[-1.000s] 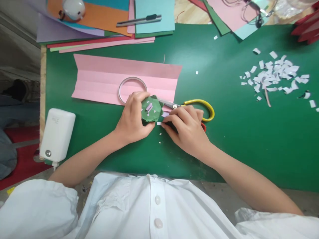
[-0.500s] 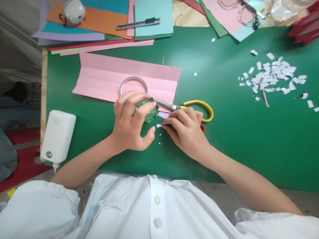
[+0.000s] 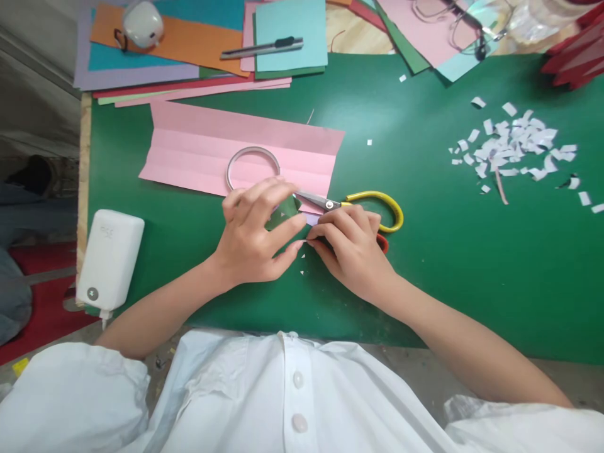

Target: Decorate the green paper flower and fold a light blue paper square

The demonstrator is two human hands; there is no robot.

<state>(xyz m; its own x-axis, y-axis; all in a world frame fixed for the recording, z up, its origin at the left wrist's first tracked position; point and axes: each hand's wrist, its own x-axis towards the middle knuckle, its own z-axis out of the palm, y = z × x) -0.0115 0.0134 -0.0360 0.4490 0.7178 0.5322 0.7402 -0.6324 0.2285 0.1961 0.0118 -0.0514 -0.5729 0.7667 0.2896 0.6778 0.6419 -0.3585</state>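
My right hand (image 3: 353, 248) is closed in a pinch on a small white strip (image 3: 304, 241), now mostly hidden by the fingertips. My left hand (image 3: 262, 236) is open and curved, thumb tip at the strip's end, with a gap between thumb and index finger. Under its fingers lies a folded green paper piece (image 3: 283, 214), partly covered. Scissors (image 3: 329, 204) with yellow and red handles lie beside my right hand, which hides part of them. A thin tape roll (image 3: 253, 148) rests on a creased pink paper (image 3: 189, 148). A lilac paper scrap (image 3: 311, 219) shows between the hands.
White paper bits (image 3: 523, 141) are heaped at the right of the green table mat (image 3: 448, 264). Coloured sheets (image 3: 189, 38) with a utility knife (image 3: 262, 48) lie at the back left. A white power bank (image 3: 111, 258) stands at the left edge. Eyeglasses (image 3: 465, 22) lie at the back right.
My left hand has moved slightly right, and its thumb has reached the white strip. My right hand has stayed in nearly the same place, still pinching the strip.
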